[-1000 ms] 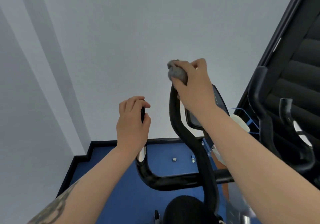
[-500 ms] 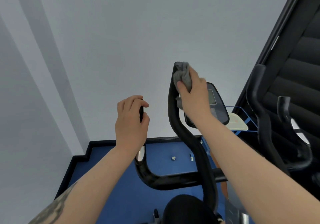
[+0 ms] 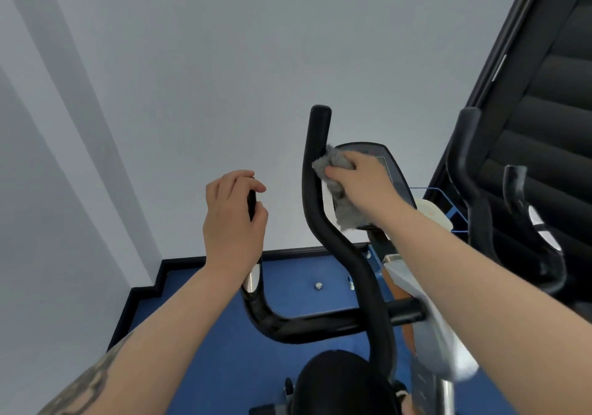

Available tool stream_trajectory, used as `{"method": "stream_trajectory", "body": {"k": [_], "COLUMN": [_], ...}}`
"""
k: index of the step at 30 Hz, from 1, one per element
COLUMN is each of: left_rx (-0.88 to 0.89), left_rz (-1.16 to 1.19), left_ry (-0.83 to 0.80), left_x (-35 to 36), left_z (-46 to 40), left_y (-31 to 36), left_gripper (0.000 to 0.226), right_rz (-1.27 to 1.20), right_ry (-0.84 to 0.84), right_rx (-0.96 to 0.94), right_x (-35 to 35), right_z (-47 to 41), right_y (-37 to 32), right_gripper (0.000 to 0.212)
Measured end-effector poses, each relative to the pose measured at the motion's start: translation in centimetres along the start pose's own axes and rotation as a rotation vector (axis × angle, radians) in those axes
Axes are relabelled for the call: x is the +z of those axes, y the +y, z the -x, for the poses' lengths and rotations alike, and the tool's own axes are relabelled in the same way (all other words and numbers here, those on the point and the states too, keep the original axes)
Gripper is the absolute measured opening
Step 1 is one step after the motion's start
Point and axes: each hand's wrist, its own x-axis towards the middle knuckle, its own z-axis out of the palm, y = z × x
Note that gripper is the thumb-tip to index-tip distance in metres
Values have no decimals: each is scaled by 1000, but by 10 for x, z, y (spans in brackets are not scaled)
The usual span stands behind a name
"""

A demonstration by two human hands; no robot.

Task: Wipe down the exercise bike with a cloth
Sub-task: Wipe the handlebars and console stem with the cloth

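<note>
The exercise bike's black handlebar (image 3: 333, 321) curves up in front of me. Its right upright grip (image 3: 315, 164) stands bare at the top. My right hand (image 3: 362, 179) grips a grey cloth (image 3: 339, 190) and holds it against the inner side of that grip, just below its tip. Part of the cloth hangs down under my hand. My left hand (image 3: 232, 219) is curled round the left grip, which it mostly hides; a chrome band (image 3: 251, 281) shows below it. The bike's console (image 3: 392, 171) sits behind my right hand.
A pale wall fills the view ahead. Blue floor (image 3: 205, 318) with a black skirting lies below. A second machine's black handles (image 3: 471, 190) stand to the right, in front of a dark slatted panel (image 3: 551, 94). A blue wire holder (image 3: 448, 209) sits between them.
My right hand has slid the cloth down from the tip of the right grip, which is now uncovered. My left hand has kept its hold on the left grip.
</note>
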Motion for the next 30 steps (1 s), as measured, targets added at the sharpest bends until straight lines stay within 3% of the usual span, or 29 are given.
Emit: {"method": "stream_trajectory", "body": {"k": [2,5,8,10,12,13,16,18,21,23,26,30], "left_rx": [-3,-17,-21,-25,-30,-35,-49,-79,-160,-202,-192,-187], "left_rz": [4,8,18,14,-2,-10,-36,-36,-15,3,20,89], "left_ry": [-1,-9,-14,-16,-25,-31,-66,-88,-137,-155,-144,-239], "left_x": [-1,-2,-2,-3,-4,-4,-7,-9,-11,-12,-16,-28], "left_z": [0,1,1,1,1,1,0,-3,-5,2,26,70], "left_y": [1,2,3,4,5,6,9,12,21,33,54,81], "left_gripper": [28,28,28,29,28,28,27,28,27,27,27,27], "right_rz": [-58,99,365,258,22,40,408,502,378,188,273,279], "right_ry": [83,38,-207,-373,-322,-254,-175,-239,-377,-309,-240,-523], "right_rx": [-29,-38,24,133,179,132,-43,-101,8,26,-74,78], "right_x": [-2,15,1,-20,-24,-18,7,0,-25,-24,0,-36], "right_z": [-5,9,30,32,27,26,40,52,45,35,42,42], "right_y": [-10,-12,2,2,-4,-7,-4,6,13,10,10,24], "right_gripper": [17,20,29,24,16,19,35,37,38,32,30,30]}}
